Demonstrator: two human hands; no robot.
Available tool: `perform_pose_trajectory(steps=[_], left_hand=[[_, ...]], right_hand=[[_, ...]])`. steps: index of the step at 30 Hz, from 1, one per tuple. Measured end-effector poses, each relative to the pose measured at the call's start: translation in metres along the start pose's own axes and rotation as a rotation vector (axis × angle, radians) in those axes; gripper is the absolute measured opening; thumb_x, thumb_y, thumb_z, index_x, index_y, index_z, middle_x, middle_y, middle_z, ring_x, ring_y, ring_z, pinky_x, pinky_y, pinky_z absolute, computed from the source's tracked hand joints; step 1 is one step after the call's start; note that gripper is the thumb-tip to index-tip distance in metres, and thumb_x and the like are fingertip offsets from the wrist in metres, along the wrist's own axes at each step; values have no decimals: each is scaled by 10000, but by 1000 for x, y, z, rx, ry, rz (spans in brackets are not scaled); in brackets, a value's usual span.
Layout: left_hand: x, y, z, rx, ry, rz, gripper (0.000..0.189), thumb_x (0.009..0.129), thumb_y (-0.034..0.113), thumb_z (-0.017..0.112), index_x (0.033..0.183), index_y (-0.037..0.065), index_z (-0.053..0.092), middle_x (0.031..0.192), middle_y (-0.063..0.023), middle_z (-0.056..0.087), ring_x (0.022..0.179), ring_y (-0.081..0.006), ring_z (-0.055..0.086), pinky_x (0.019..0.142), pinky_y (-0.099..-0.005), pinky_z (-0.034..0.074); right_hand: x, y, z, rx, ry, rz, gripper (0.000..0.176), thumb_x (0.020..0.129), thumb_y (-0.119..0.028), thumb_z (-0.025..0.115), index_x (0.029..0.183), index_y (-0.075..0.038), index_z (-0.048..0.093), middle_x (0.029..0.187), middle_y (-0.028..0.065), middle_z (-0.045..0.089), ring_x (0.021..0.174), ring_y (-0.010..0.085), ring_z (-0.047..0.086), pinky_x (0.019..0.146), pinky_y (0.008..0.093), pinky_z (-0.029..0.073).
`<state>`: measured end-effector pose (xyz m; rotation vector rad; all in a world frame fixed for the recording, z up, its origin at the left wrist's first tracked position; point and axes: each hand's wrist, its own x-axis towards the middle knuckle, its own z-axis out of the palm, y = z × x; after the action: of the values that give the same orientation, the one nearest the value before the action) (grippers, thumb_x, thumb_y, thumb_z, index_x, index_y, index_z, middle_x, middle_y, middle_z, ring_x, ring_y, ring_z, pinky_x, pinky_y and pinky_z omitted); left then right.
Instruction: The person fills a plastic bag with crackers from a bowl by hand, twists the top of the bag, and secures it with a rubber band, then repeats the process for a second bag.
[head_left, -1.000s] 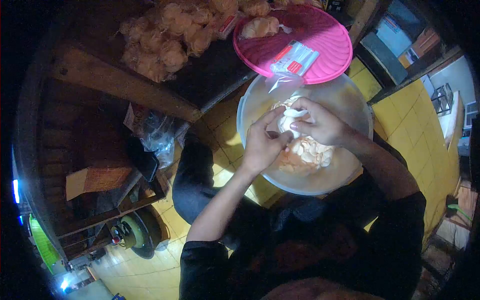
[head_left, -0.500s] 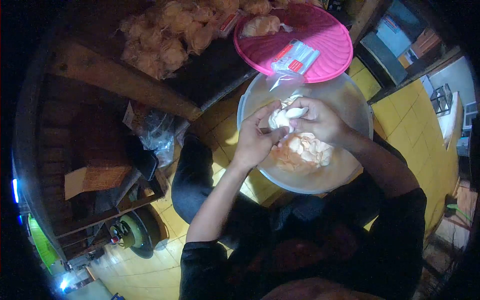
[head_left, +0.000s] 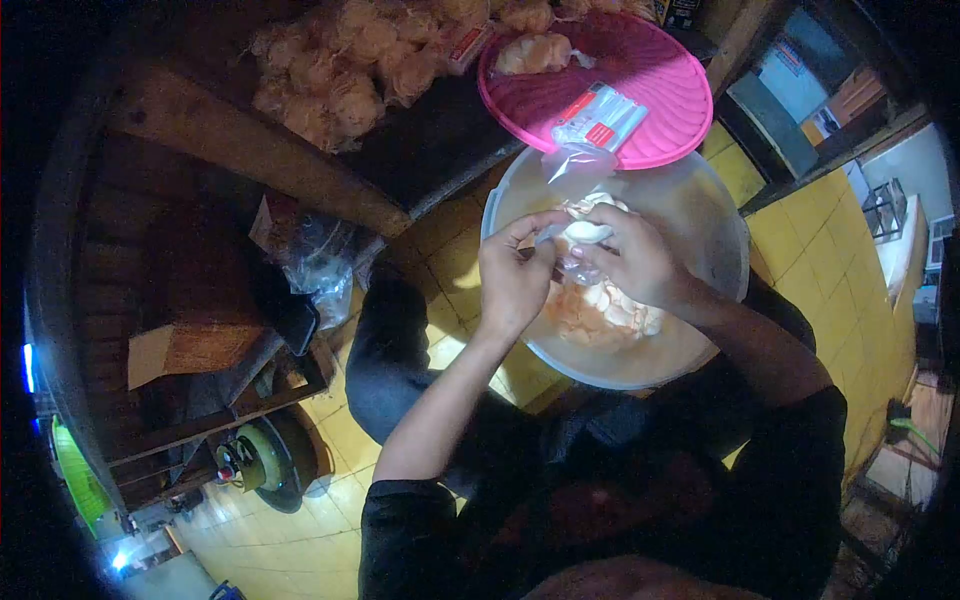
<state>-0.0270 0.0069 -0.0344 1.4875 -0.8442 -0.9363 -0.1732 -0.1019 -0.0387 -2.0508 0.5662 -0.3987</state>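
Observation:
Over a translucent tub (head_left: 715,200), my left hand (head_left: 517,272) and my right hand (head_left: 642,262) meet at a small clear plastic bag (head_left: 580,270) with pale chips (head_left: 590,214) in it. The left thumb and fingers pinch the plastic on one side. My right fingers are curled round the bag from the other side, partly hiding it. Below the hands, a heap of loose pale, thin chips (head_left: 610,315) lies in the tub.
A pink lid (head_left: 670,110) overlaps the tub's far rim, carrying a packet of plastic bags (head_left: 600,118) and one filled bag (head_left: 533,54). Many filled bags (head_left: 340,75) are piled at upper left. A cardboard box (head_left: 195,350) and crumpled plastic (head_left: 318,270) are on the left.
The left hand has turned, and its fingers are now drawn in at the plastic. My right hand has shifted slightly, with more clear plastic showing between the hands. The view has moved a little.

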Motion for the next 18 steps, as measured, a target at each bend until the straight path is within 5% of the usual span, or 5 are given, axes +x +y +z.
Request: perform_pose_trajectory(steps=[7,13,15,17,18], left_hand=[[-2,2,15,-29,-74,1,293,871,-53,547,1151,-14,625,1032,-126,661,731,-146,669,571,-243,537],[0,-2,2,273,58,110,261,850,-60,547,1080,8,650,901,-95,695,677,-173,685,559,-279,528],[2,-5,-5,826,176,546,235,833,-62,552,1031,12,655,838,-121,690,655,-196,694,575,-301,535],[3,-3,-9,751,160,462,222,825,-61,556,1009,15,653,844,-131,684,650,-206,695,587,-312,537],[4,-3,-10,673,135,383,208,818,-60,560,988,18,651,850,-141,679,646,-216,696,599,-322,539]], right_hand=[[-5,0,-3,-431,2,-161,387,806,-104,691,1128,13,512,963,208,616,886,361,631,792,391,503],[7,13,-17,140,-113,-68,419,778,-156,747,1065,-16,476,926,157,612,924,252,629,791,358,497],[10,37,-22,136,-235,36,503,751,-230,782,1102,-13,495,994,152,634,960,269,631,824,379,500],[15,57,-31,-324,-728,166,605,729,-308,801,1184,-35,512,1103,144,569,1013,278,591,911,406,488],[15,75,-30,-327,-733,163,605,729,-308,801,1184,-35,512,1103,144,569,1013,278,591,911,406,488]])
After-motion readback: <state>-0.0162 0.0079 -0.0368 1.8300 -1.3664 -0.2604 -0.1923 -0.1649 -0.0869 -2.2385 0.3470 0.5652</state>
